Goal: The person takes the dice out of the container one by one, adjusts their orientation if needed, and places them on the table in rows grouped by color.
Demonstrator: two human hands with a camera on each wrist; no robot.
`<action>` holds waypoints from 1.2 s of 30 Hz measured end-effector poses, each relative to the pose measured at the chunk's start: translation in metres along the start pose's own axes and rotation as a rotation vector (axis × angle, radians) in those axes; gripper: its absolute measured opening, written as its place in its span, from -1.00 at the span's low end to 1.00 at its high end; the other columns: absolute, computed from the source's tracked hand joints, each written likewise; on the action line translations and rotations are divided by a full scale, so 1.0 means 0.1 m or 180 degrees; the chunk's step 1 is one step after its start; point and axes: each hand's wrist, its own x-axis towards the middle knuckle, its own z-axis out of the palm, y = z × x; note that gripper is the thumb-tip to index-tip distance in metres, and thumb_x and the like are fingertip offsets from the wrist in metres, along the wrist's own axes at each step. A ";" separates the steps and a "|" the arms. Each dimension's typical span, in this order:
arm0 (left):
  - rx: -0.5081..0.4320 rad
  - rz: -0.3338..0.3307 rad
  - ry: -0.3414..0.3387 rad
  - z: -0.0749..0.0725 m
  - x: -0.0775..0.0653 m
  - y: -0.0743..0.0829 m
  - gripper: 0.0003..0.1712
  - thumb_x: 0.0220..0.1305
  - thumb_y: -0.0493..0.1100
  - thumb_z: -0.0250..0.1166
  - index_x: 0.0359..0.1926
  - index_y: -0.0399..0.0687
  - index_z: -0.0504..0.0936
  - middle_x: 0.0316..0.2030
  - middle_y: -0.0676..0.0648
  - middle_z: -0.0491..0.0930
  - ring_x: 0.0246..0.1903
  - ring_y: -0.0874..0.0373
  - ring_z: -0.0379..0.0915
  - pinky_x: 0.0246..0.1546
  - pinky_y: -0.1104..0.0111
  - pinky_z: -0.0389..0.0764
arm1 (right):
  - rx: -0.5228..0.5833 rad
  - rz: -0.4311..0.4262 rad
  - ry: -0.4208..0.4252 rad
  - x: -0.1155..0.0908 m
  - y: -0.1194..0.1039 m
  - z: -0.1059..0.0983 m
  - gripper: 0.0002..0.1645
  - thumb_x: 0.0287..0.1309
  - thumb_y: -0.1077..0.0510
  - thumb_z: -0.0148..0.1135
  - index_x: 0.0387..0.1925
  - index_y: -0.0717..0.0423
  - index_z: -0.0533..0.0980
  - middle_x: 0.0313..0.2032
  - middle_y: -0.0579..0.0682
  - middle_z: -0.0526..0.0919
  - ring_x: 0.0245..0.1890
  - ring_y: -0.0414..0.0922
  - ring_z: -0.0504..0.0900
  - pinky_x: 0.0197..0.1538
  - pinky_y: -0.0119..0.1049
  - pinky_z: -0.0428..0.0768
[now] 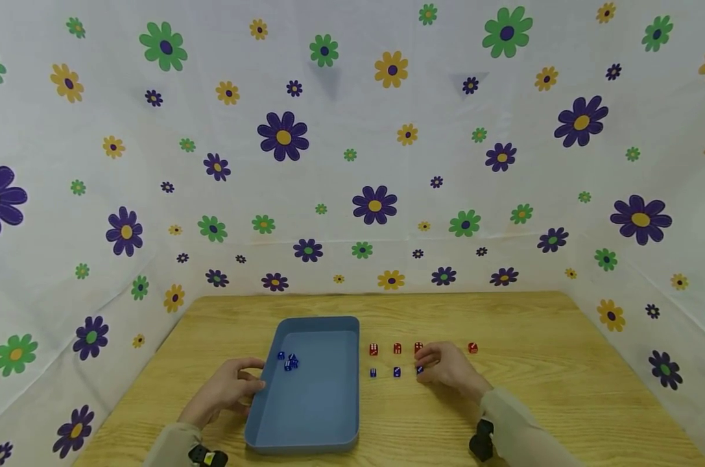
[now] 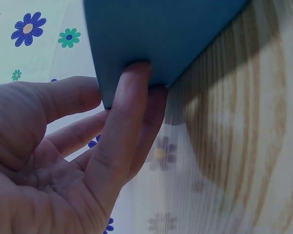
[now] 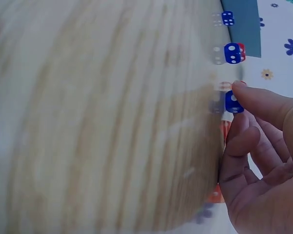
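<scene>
My right hand (image 1: pixel 450 368) pinches a blue die (image 3: pixel 233 102) between thumb and fingers, low at the tabletop. This die is third in a row after a left blue die (image 1: pixel 373 373) and a middle blue die (image 1: pixel 397 371). Behind them runs a row of red dice, among them a left red die (image 1: pixel 373 349), a middle red die (image 1: pixel 397 348) and a far right red die (image 1: pixel 473 347). My left hand (image 1: pixel 228 388) touches the outside of the left wall of a blue-grey tray (image 1: pixel 305 438); fingertips rest against that wall in the left wrist view. Several blue dice (image 1: pixel 288 365) lie inside the tray.
The wooden table (image 1: pixel 521 402) carries the tray at left of centre and the dice right of it. A white cloth (image 1: pixel 340 175) with printed flowers hangs behind the table and along both sides.
</scene>
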 end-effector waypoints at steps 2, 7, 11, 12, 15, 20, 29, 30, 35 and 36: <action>0.0008 0.0000 0.0001 0.00 0.00 -0.01 -0.46 0.30 -0.34 0.24 0.30 -0.22 0.42 -0.17 -0.23 0.62 -0.32 0.05 0.62 -0.49 0.17 0.70 | 0.0103 -0.0012 -0.0060 -0.01 0.00 -0.02 -0.54 -0.11 0.37 0.49 -0.07 0.26 0.60 -0.19 0.06 0.71 -0.20 -0.12 0.64 -0.14 -0.29 0.58; 0.0017 -0.0005 -0.0001 -0.01 0.01 -0.02 -0.46 0.30 -0.34 0.25 0.30 -0.21 0.42 -0.17 -0.23 0.62 -0.31 0.05 0.62 -0.48 0.17 0.71 | 0.0279 -0.0048 -0.0157 -0.01 -0.02 -0.05 -0.57 0.05 0.32 0.41 0.01 0.28 0.57 -0.13 0.10 0.71 -0.15 -0.10 0.66 -0.09 -0.25 0.59; 0.0017 -0.0020 0.0004 -0.02 0.00 -0.03 -0.46 0.30 -0.34 0.24 0.30 -0.22 0.42 -0.17 -0.23 0.62 -0.31 0.05 0.62 -0.48 0.17 0.71 | 0.0309 -0.0017 -0.0188 0.02 -0.05 -0.04 -0.59 0.14 0.25 0.37 0.04 0.23 0.57 -0.11 0.06 0.71 -0.22 -0.14 0.64 -0.28 -0.32 0.55; 0.0021 -0.0027 0.0001 -0.02 0.00 -0.03 -0.46 0.30 -0.34 0.24 0.30 -0.22 0.42 -0.17 -0.23 0.62 -0.31 0.05 0.62 -0.47 0.17 0.71 | 0.0324 -0.0013 -0.0208 0.03 -0.07 -0.03 -0.59 0.15 0.24 0.37 0.04 0.23 0.57 -0.11 0.06 0.71 -0.24 -0.15 0.63 -0.32 -0.33 0.52; 0.0035 -0.0048 -0.0001 -0.02 -0.02 -0.03 -0.46 0.30 -0.34 0.24 0.30 -0.23 0.42 -0.17 -0.23 0.62 -0.31 0.06 0.61 -0.47 0.17 0.70 | 0.0378 -0.0048 -0.0281 0.04 -0.12 0.01 -0.61 0.17 0.25 0.35 0.04 0.26 0.55 -0.12 0.09 0.70 -0.32 -0.14 0.59 -0.40 -0.35 0.49; 0.0017 -0.0004 0.0004 0.00 -0.02 -0.01 -0.47 0.30 -0.35 0.24 0.29 -0.22 0.42 -0.17 -0.24 0.60 -0.30 0.06 0.60 -0.48 0.17 0.70 | 0.0495 -0.0114 -0.0398 0.05 -0.24 0.09 -0.62 0.20 0.22 0.33 0.04 0.29 0.56 -0.10 0.17 0.70 -0.37 -0.12 0.57 -0.43 -0.35 0.48; 0.0007 -0.0019 0.0023 -0.01 -0.02 0.01 -0.48 0.29 -0.35 0.25 0.27 -0.20 0.45 -0.17 -0.23 0.61 -0.31 0.06 0.61 -0.49 0.18 0.70 | 0.0695 -0.0290 -0.0616 0.13 -0.46 0.34 -0.59 0.19 0.21 0.34 0.05 0.32 0.55 -0.10 0.18 0.71 -0.28 -0.09 0.66 -0.38 -0.30 0.54; 0.0015 -0.0019 0.0023 -0.01 -0.02 0.01 -0.48 0.29 -0.34 0.25 0.27 -0.20 0.45 -0.17 -0.23 0.61 -0.31 0.06 0.61 -0.49 0.18 0.70 | 0.0693 -0.0313 -0.0629 0.15 -0.49 0.37 -0.60 0.20 0.21 0.34 0.04 0.31 0.56 -0.10 0.18 0.71 -0.26 -0.09 0.67 -0.35 -0.29 0.56; 0.0050 0.0016 0.0041 -0.01 -0.01 0.00 -0.47 0.29 -0.34 0.26 0.28 -0.22 0.44 -0.17 -0.23 0.60 -0.31 0.06 0.60 -0.50 0.19 0.70 | 0.0700 -0.0370 -0.0654 0.21 -0.62 0.52 -0.61 0.20 0.21 0.33 0.04 0.31 0.56 -0.11 0.15 0.72 -0.27 -0.11 0.67 -0.29 -0.26 0.62; 0.0049 0.0023 0.0047 -0.01 -0.01 0.00 -0.47 0.29 -0.34 0.25 0.28 -0.22 0.44 -0.17 -0.23 0.60 -0.31 0.06 0.60 -0.50 0.18 0.70 | 0.0711 -0.0386 -0.0658 0.21 -0.66 0.55 -0.60 0.20 0.21 0.34 0.04 0.32 0.56 -0.11 0.14 0.72 -0.28 -0.13 0.66 -0.29 -0.25 0.63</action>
